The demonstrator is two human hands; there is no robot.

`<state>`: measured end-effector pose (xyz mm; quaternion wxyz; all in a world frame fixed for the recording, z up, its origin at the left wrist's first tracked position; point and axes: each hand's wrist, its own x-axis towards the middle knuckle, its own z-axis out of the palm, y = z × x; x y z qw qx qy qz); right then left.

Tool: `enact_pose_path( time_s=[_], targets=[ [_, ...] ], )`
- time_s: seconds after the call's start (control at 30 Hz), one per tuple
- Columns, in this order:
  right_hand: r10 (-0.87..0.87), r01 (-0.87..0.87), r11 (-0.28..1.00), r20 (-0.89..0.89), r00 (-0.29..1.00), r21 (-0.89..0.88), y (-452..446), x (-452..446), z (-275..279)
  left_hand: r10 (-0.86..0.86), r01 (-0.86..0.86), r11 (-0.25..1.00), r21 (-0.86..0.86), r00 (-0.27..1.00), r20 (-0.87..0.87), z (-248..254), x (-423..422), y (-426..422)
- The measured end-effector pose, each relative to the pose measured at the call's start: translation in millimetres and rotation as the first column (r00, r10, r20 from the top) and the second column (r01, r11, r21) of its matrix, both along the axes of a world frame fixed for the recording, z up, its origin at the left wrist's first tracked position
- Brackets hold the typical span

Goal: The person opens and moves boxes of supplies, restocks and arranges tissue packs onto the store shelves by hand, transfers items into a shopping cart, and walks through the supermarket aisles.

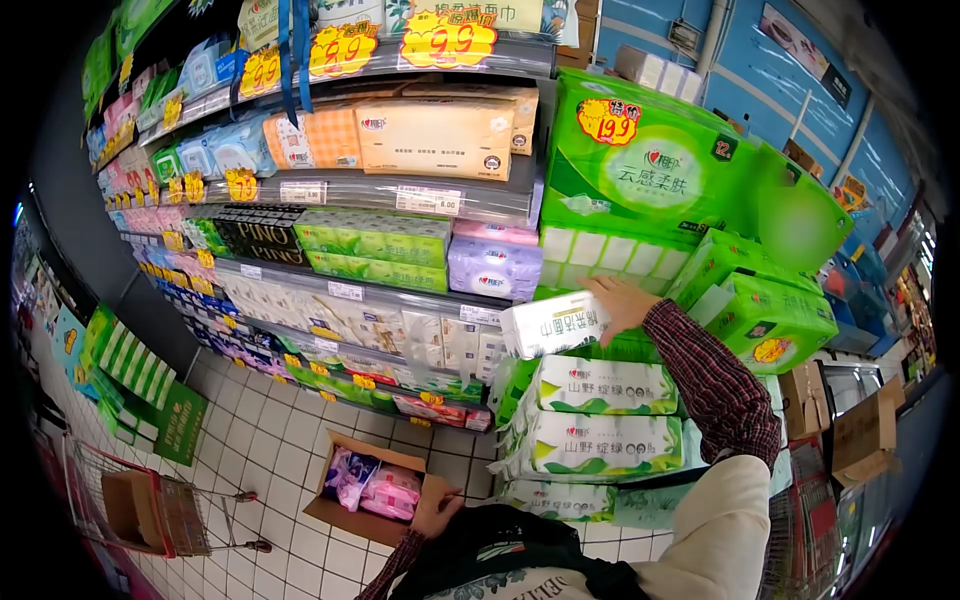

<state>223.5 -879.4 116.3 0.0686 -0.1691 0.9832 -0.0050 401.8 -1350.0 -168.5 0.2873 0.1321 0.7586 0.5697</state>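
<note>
My right hand point(618, 305) is closed on the right end of a white pack of face towels point(553, 325), whose printing faces me upside down. That pack is just above stacked white-and-green tissue packs point(605, 387); whether it touches them I cannot tell. Low down, my left hand point(437, 515) grips the right edge of an opened cardboard box point(338, 505), its fingers partly hidden. Inside the box are a purple pack point(349, 478) and a pink pack point(391, 492). Behind my right hand stands a large green tissue bundle point(640, 170).
Shelves on the left hold rows of tissue packs point(435, 135) with yellow price signs. Green bundles point(765, 310) are piled at the right. A shopping cart point(110, 500) with a carton stands at lower left on the tiled floor point(255, 420). More cartons point(865, 435) are at far right.
</note>
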Motion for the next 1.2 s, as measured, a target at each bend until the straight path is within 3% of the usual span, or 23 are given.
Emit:
enact_pose_path(
  time_s=[0.07, 0.13, 0.17, 0.23, 0.33, 0.37, 0.4, 0.47, 0.5, 0.57, 0.63, 0.73, 0.77, 0.8, 0.83, 0.87, 0.9, 0.97, 1.0, 1.03, 1.1, 1.13, 1.2],
  targets=[
    [-0.016, 0.016, 1.0, 0.015, 1.0, -0.021, -9, 9, -4, 0.008, -0.008, 1.0, -0.002, 1.0, 0.01, 11, 2, 1],
    [0.122, -0.106, 0.991, -0.225, 0.967, 0.081, -14, 20, -12, 0.022, -0.022, 1.0, -0.002, 0.999, 0.028, 8, 4, 1],
    [0.122, -0.107, 0.991, -0.22, 0.968, 0.08, -11, 21, -15, 0.016, -0.016, 1.0, -0.001, 1.0, 0.024, 0, 4, 0],
    [-0.007, -0.009, 0.997, -0.187, 0.982, -0.082, 0, 22, -18, 0.008, -0.008, 1.0, 0.001, 1.0, 0.02, -6, 6, 1],
    [-0.133, 0.088, 0.971, -0.197, 0.971, -0.221, -2, 34, 29, -0.035, 0.035, 0.999, -0.01, 0.999, 0.02, 6, -7, 5],
    [-0.149, 0.101, 0.969, -0.207, 0.967, -0.225, 3, 37, 42, -0.002, -0.002, 0.999, 0.046, 0.997, 0.082, 11, -11, 7],
    [-0.188, 0.139, 0.925, -0.109, 0.976, -0.353, 9, 42, 54, 0.022, -0.037, 0.994, 0.099, 0.989, 0.143, 17, -19, 9],
    [-0.208, 0.246, 0.728, 0.135, 0.969, -0.641, 19, 54, 76, -0.017, 0.007, 0.995, 0.102, 0.995, 0.098, 28, -36, 16],
    [-0.233, 0.255, 0.72, 0.12, 0.965, -0.646, 24, 61, 78, -0.03, 0.023, 0.994, 0.11, 0.997, 0.067, 35, -44, 20],
    [-0.256, 0.334, 0.545, 0.227, 0.94, -0.769, 34, 70, 84, -0.027, 0.015, 0.991, 0.135, 0.996, 0.085, 81, -57, 39],
    [-0.27, 0.332, 0.525, 0.217, 0.938, -0.783, 24, 86, 100, -0.066, 0.084, 0.969, 0.234, 0.994, -0.086, 124, -72, 60],
    [-0.251, 0.283, 0.435, 0.186, 0.95, -0.855, 3, 108, 113, -0.114, 0.172, 0.903, 0.394, 0.98, -0.165, 176, -96, 100],
    [-0.305, 0.32, 0.336, 0.219, 0.927, -0.886, -10, 117, 112, -0.12, 0.21, 0.881, 0.424, 0.966, -0.23, 200, -100, 118],
    [-0.253, 0.29, 0.132, 0.251, 0.934, -0.948, -18, 117, 94, -0.116, 0.247, 0.856, 0.454, 0.948, -0.298, 226, -101, 139],
    [-0.187, 0.283, -0.086, 0.294, 0.937, -0.955, -28, 119, 76, -0.121, 0.249, 0.848, 0.468, 0.95, -0.287, 254, -99, 156],
    [-0.136, 0.24, -0.2, 0.27, 0.953, -0.95, -45, 120, 59, -0.092, 0.225, 0.801, 0.554, 0.962, -0.256, 271, -97, 175],
    [-0.185, 0.277, -0.178, 0.308, 0.933, -0.944, -57, 127, 41, -0.047, 0.174, 0.75, 0.638, 0.976, -0.21, 290, -93, 190],
    [-0.247, 0.181, 0.04, 0.166, 0.955, -0.983, -92, 148, 48, -0.013, 0.032, 0.548, 0.836, 0.999, -0.03, 301, -95, 210],
    [-0.198, 0.174, 0.119, 0.148, 0.969, -0.978, -90, 153, 59, 0.01, 0.024, 0.517, 0.856, 0.999, -0.034, 299, -101, 211],
    [-0.149, 0.161, 0.193, 0.134, 0.98, -0.968, -82, 157, 70, 0.04, 0.078, 0.566, 0.82, 0.992, -0.122, 310, -103, 202],
    [-0.279, -0.099, 0.224, -0.161, 0.947, -0.97, -50, 168, 97, 0.048, 0.303, 0.647, 0.7, 0.9, -0.434, 309, -123, 191],
    [-0.252, -0.197, 0.278, -0.269, 0.93, -0.94, -46, 175, 129, -0.057, 0.395, 0.622, 0.676, 0.884, -0.463, 326, -128, 182],
    [-0.209, -0.293, 0.33, -0.373, 0.904, -0.897, -51, 193, 193, -0.122, 0.56, 0.76, 0.33, 0.621, -0.774, 360, -147, 169]
  ],
)
